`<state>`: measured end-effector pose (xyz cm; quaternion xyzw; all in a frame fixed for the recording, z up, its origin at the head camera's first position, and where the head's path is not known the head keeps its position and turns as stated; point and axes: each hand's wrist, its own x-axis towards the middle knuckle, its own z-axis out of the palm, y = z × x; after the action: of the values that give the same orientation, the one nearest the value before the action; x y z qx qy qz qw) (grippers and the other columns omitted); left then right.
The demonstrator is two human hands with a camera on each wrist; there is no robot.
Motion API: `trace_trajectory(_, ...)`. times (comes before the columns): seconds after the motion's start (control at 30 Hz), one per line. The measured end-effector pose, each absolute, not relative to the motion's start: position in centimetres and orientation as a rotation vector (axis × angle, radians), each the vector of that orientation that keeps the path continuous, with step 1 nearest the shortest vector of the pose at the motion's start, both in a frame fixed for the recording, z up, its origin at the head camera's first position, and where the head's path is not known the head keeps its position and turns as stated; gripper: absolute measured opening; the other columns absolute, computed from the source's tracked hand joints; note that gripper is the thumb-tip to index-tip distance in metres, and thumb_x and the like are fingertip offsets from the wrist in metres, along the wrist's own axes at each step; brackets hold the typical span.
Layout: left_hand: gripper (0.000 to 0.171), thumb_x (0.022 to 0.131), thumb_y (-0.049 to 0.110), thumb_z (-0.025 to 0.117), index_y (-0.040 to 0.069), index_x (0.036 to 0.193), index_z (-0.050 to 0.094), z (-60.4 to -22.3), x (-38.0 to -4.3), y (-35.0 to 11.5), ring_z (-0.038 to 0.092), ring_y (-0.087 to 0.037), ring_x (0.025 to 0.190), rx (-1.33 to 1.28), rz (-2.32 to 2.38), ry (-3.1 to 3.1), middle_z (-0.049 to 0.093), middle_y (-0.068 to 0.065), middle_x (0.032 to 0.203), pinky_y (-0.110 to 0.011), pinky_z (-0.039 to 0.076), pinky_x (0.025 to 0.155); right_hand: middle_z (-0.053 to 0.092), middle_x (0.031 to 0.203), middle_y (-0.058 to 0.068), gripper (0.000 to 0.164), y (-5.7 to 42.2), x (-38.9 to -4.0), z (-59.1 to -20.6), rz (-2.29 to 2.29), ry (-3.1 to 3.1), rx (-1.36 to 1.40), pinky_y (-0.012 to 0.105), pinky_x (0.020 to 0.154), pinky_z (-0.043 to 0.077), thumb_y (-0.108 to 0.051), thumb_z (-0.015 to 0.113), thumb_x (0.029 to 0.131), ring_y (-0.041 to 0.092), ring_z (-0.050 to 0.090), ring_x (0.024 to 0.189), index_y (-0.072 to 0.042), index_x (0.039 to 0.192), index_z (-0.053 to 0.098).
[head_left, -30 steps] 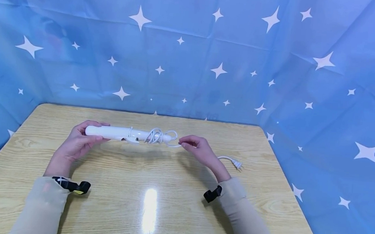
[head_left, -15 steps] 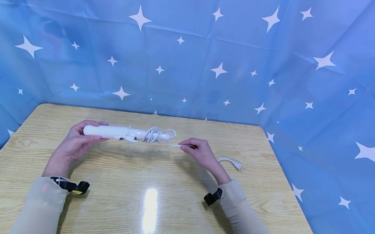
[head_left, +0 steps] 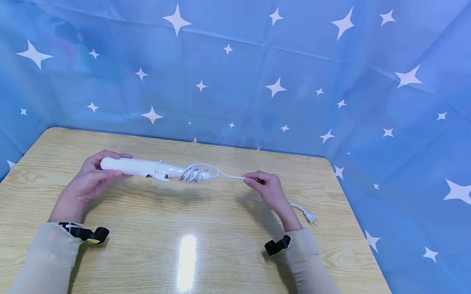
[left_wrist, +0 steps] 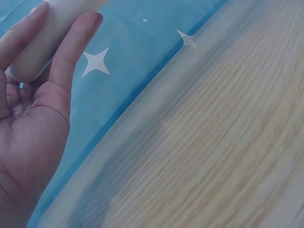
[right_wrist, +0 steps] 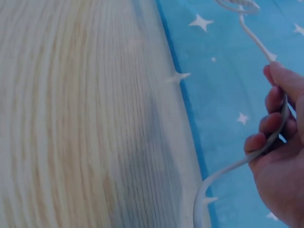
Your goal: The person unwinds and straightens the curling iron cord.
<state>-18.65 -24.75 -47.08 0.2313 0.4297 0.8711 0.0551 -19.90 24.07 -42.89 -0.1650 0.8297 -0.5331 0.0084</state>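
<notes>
My left hand (head_left: 87, 180) grips the thick rounded end of a white curling iron (head_left: 131, 166), held level above the table. Its small lever sticks out below the middle. Loops of white cord (head_left: 193, 175) are wound around the narrow end. Between thumb and fingers my right hand (head_left: 272, 193) pinches the cord, and a length runs nearly straight from the iron to it. In the right wrist view the cord (right_wrist: 228, 168) passes through the fingers and hangs past the palm. The left wrist view has the iron's rounded end (left_wrist: 33, 61) between thumb and fingers.
The wooden table (head_left: 131, 257) carries a bright light reflection near its front. A two-pin plug (head_left: 309, 217) on the cord's end is to the right of my right forearm. A blue curtain (head_left: 240, 66) with white stars stands behind and beside the table.
My right hand has moved right, drawing a longer stretch of cord out from the iron's end. The plug has shifted right and nearer. My left hand and the iron have moved slightly left.
</notes>
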Motion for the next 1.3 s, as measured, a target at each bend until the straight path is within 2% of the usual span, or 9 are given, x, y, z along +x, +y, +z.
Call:
trace_trajectory(0.17, 0.047, 0.092, -0.030, 0.043, -0.001, 0.117, 0.070, -47.1, -18.7, -25.0, 0.058, -0.028, 0.123, 0.704, 2.622, 1.335, 0.064, -0.017, 0.132, -0.044, 0.058, 0.095, 0.062, 0.084, 0.024, 0.020, 24.8, -20.1, -42.5, -1.708, 2.642, -0.476, 0.026, 0.057, 0.035, -0.013, 0.068, 0.100, 0.015, 0.038, 0.062, 0.001, 0.113, 0.076)
trace_trajectory(0.3, 0.050, 0.092, -0.032, 0.040, -0.002, 0.118, 0.070, -47.1, -18.7, -25.2, 0.060, -0.029, 0.123, 0.694, 2.650, 1.252, 0.064, -0.018, 0.132, -0.044, 0.057, 0.096, 0.060, 0.076, 0.012, 0.018, 25.4, -20.1, -42.0, -1.789, 2.662, -0.447, 0.025, 0.055, 0.034, -0.005, 0.067, 0.099, 0.014, 0.037, 0.061, 0.007, 0.111, 0.075)
trace_trajectory(0.43, 0.052, 0.092, -0.033, 0.036, -0.003, 0.119, 0.069, -47.2, -18.6, -25.4, 0.061, -0.030, 0.122, 0.690, 2.680, 1.190, 0.064, -0.020, 0.131, -0.044, 0.057, 0.096, 0.062, 0.079, 0.002, 0.017, 25.8, -19.9, -41.9, -1.804, 2.630, -0.463, 0.024, 0.056, 0.035, -0.004, 0.067, 0.099, 0.014, 0.039, 0.063, 0.007, 0.109, 0.075)
trace_trajectory(0.63, 0.053, 0.092, -0.033, 0.035, -0.004, 0.119, 0.068, -47.1, -18.8, -25.3, 0.061, -0.031, 0.123, 0.685, 2.697, 1.167, 0.064, -0.021, 0.132, -0.044, 0.056, 0.097, 0.068, 0.089, 0.008, 0.017, 25.5, -19.6, -42.0, -1.682, 2.618, -0.546, 0.026, 0.058, 0.039, -0.014, 0.070, 0.100, 0.019, 0.046, 0.069, -0.002, 0.109, 0.077)
trace_trajectory(0.73, 0.052, 0.092, -0.033, 0.035, -0.004, 0.120, 0.068, -47.1, -18.8, -25.3, 0.061, -0.032, 0.123, 0.700, 2.700, 1.166, 0.063, -0.022, 0.132, -0.045, 0.057, 0.097, 0.071, 0.095, 0.005, 0.014, 25.3, -19.5, -42.0, -1.592, 2.621, -0.544, 0.027, 0.062, 0.044, -0.016, 0.070, 0.099, 0.020, 0.053, 0.078, -0.007, 0.108, 0.077)
trace_trajectory(0.93, 0.051, 0.093, -0.032, 0.035, -0.005, 0.121, 0.067, -47.4, -18.7, -25.3, 0.061, -0.032, 0.124, 0.718, 2.696, 1.133, 0.062, -0.022, 0.133, -0.046, 0.056, 0.097, 0.073, 0.105, 0.007, 0.019, 24.5, -19.4, -42.2, -1.493, 2.603, -0.544, 0.030, 0.071, 0.053, -0.013, 0.075, 0.095, 0.022, 0.062, 0.091, -0.002, 0.111, 0.076)
trace_trajectory(1.13, 0.052, 0.094, -0.032, 0.033, -0.005, 0.122, 0.067, -47.5, -18.7, -25.3, 0.060, -0.032, 0.124, 0.741, 2.683, 1.094, 0.063, -0.021, 0.134, -0.046, 0.055, 0.099, 0.070, 0.092, 0.004, 0.027, 23.3, -19.5, -42.4, -1.409, 2.550, -0.568, 0.034, 0.077, 0.054, -0.012, 0.077, 0.093, 0.022, 0.064, 0.090, 0.002, 0.116, 0.073)
trace_trajectory(1.3, 0.053, 0.093, -0.033, 0.031, -0.006, 0.122, 0.067, -47.5, -18.8, -25.2, 0.060, -0.032, 0.124, 0.748, 2.695, 1.054, 0.062, -0.022, 0.134, -0.046, 0.054, 0.099, 0.068, 0.083, 0.001, 0.027, 22.3, -19.7, -42.8, -1.322, 2.496, -0.645, 0.031, 0.073, 0.054, -0.008, 0.077, 0.092, 0.020, 0.063, 0.079, 0.002, 0.117, 0.072)
